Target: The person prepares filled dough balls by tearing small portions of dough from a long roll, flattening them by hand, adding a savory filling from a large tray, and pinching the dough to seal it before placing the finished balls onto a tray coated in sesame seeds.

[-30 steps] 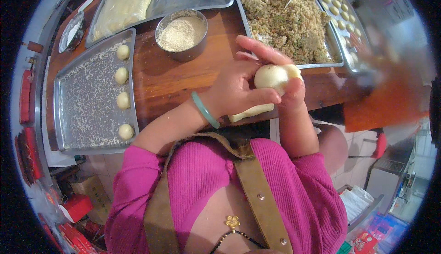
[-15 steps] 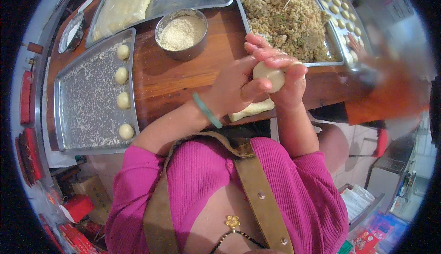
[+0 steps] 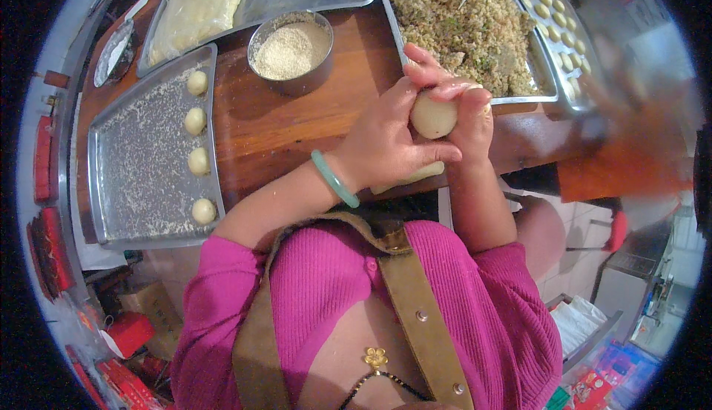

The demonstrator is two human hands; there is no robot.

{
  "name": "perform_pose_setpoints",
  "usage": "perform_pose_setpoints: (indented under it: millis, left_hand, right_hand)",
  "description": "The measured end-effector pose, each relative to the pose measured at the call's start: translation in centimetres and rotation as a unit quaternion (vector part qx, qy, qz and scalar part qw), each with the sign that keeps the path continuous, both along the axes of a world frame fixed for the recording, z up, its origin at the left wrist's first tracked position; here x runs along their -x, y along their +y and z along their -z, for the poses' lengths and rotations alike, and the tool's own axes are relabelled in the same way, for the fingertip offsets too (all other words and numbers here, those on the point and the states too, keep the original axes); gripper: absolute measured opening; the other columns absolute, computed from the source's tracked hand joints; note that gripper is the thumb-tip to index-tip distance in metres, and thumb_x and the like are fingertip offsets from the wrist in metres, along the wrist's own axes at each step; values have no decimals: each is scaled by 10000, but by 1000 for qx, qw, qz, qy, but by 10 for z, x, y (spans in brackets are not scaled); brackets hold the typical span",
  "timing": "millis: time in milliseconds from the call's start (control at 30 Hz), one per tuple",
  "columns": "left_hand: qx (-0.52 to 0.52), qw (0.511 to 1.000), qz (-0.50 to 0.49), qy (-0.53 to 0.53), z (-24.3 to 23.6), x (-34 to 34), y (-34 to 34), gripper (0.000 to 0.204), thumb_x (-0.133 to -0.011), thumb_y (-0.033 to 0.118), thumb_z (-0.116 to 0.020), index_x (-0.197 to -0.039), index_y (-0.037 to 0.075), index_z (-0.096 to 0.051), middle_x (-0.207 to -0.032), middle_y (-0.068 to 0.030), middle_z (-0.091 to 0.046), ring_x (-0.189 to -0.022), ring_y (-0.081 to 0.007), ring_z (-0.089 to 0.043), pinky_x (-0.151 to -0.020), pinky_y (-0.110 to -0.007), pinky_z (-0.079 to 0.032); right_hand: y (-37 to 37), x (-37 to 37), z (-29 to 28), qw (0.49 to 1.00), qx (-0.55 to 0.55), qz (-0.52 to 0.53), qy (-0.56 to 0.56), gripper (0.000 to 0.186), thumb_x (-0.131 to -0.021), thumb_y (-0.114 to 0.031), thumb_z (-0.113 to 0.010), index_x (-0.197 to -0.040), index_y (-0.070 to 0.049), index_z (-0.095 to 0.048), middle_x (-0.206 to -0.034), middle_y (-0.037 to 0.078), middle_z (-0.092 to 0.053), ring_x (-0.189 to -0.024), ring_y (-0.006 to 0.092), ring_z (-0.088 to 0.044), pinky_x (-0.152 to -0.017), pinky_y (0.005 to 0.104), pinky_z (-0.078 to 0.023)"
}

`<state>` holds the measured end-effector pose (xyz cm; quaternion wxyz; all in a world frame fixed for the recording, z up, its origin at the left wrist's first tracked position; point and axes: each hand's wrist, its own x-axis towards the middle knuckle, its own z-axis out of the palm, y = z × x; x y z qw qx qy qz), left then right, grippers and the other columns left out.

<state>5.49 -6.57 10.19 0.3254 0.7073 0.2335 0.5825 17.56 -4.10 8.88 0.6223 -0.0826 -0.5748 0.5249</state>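
A smooth pale dough ball (image 3: 434, 118) sits cupped between my two hands above the table's near edge. My left hand (image 3: 391, 130), with a green bangle at the wrist, curls round its left side, thumb across the bottom. My right hand (image 3: 472, 127) wraps its right side, fingers bent over the top. A roll of dough (image 3: 410, 178) lies just below my left hand, partly hidden by it. Beyond my hands, a metal tray (image 3: 550, 76) holds a heap of crumbly, greenish-brown filling (image 3: 460, 28).
On the left, a seed-sprinkled metal tray (image 3: 137, 154) carries several dough balls in a line. A metal bowl (image 3: 315, 76) of sesame-like seeds stands beyond it. Bagged dough (image 3: 196, 10) lies at far left. Another tray (image 3: 552, 43) with small dough pieces is at far right, near a blurred person.
My fingers have shifted round the dough ball, which now shows more fully. My left thumb has moved below it. The other person's hand at the right tray has drawn away.
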Motion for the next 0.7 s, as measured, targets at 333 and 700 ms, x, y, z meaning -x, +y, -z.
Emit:
perform_pose_setpoints:
  millis: [333,700]
  left_hand:
    - [216,965,29,-145,-3,18,-7,358,-817,301,-603,-1003,17,-491,-873,-84,-535,-711,-146,-541,-630,-234,-457]
    - [254,958,-34,-128,0,34,-7,447,-904,447,-340,-1136,76,-431,-865,-40,-527,-664,-97,-522,-489,-204,-450]
  right_hand:
    - [-14,-17,-16,965,227,70,-108,273,-706,-54,-672,-963,-1,-594,-956,75,-567,-742,133,-553,-640,228,-465]
    - [-16,8,-22,952,200,132,-191,102,-729,-44,-638,-821,-29,-595,-841,48,-580,-775,141,-550,-677,260,-455]
